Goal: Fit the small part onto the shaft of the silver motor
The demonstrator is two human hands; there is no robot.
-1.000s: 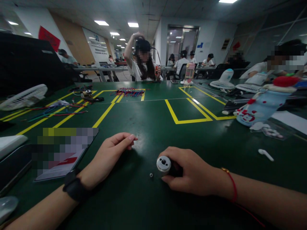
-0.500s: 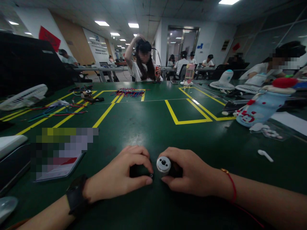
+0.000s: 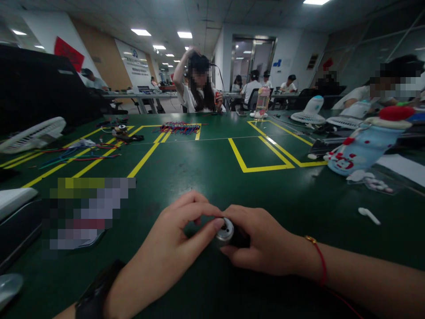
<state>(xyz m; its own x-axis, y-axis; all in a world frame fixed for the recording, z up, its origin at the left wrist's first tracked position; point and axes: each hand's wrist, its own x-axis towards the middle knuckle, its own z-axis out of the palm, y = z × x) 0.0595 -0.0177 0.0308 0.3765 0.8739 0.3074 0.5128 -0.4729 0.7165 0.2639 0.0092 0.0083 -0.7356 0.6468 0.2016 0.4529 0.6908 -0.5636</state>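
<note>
Head view: two hands meet on a small metal cylinder

Dark green table with yellow tape lines (image 3: 212, 177) spreads wide. Right hand (image 3: 265, 241) is wrapped around the short black cylinder with a silver round face (image 3: 226, 231), near the front edge. Left hand (image 3: 172, 248) pinches narrow, thumb and forefinger touching that silver face.

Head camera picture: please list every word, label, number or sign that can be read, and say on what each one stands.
None can be quoted.
White wall board: dark lines of print and a blue logo, too small to read.
Red banner: no legible characters.
Blue sign beside the doorway: too small.
Paper on the table: pixelated.
Blue bottle cover: red and white pattern, no legible text.
Metal part in the right hand: no marking visible.
</note>
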